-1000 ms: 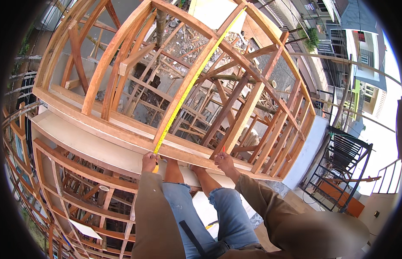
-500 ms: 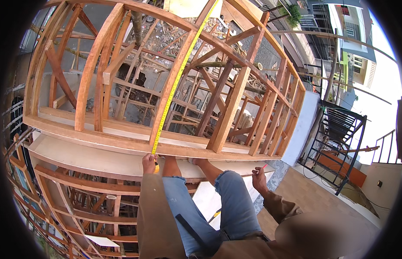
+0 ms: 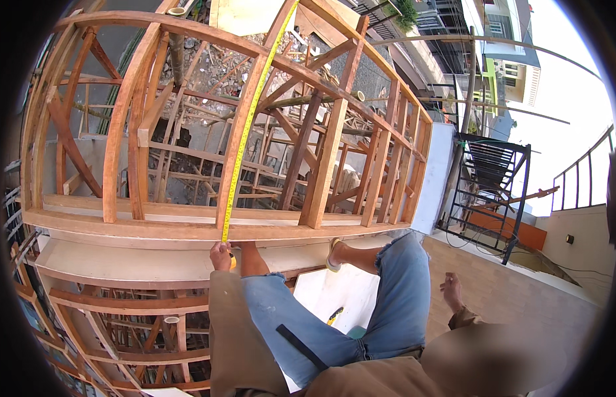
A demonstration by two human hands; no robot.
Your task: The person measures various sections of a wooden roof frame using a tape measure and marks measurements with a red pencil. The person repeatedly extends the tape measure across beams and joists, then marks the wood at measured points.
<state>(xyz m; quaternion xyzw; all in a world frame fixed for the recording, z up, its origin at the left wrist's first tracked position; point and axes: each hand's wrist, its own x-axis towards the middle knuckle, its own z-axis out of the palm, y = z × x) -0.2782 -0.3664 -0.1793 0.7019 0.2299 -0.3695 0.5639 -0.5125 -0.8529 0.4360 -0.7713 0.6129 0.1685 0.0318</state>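
Observation:
My left hand (image 3: 221, 257) is closed round a yellow tape measure (image 3: 233, 262) at the near beam of a wooden frame (image 3: 156, 230). Its yellow blade (image 3: 240, 149) is drawn out along a rafter and runs up to the far part of the frame. My right hand (image 3: 451, 291) is raised off to the right over a tan floor, well apart from the frame. Its fingers are curled, and whatever they hold is too small to make out here.
A yellow-and-black tool (image 3: 335, 315) lies on a white board (image 3: 351, 291) between my legs. Past the frame's open bays, rubble (image 3: 222, 56) lies far below. A black metal rack (image 3: 496, 172) stands at the right. More wooden framing (image 3: 123, 303) is at lower left.
The view has shifted, and the frame appears further left. My right leg has swung out to the right. My right hand has moved right and lower; the red-tipped stick it held is no longer visible.

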